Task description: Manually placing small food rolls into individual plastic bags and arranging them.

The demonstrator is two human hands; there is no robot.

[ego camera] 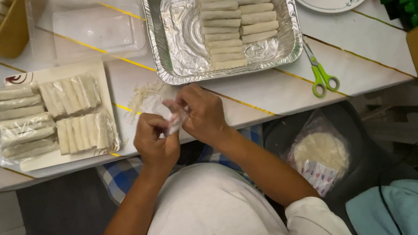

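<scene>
Both hands met just over the near edge of the white table point(333, 69), w/ a small piece of thin clear plastic wrap point(176, 123) pinched between them. Left hand point(156, 140) sat lower, fingers curled shut round the wrap's bottom end; right hand point(201, 114) came in from above, thumb & fingertips closed on the upper end. Whether anything was rolled inside the wrap couldn't be told, too small & crumpled. The film looked very light, floppy & clingy, prob. easy to tear or bunch, so best taken at the edges w/ fingertips, not squeezed in the palm. Just behind the hands lay a patch of pale shreds point(144, 95) on the table. To the left, a white board point(64, 69) carried bagged packs of pale rolls point(48, 115); these looked soft & would dent if gripped hard. Beyond, a foil tray point(154, 2) held two rows of unwrapped rolls point(232, 21). Green-handled scissors point(322, 76) lay right of the tray, well apart from both hands.
</scene>
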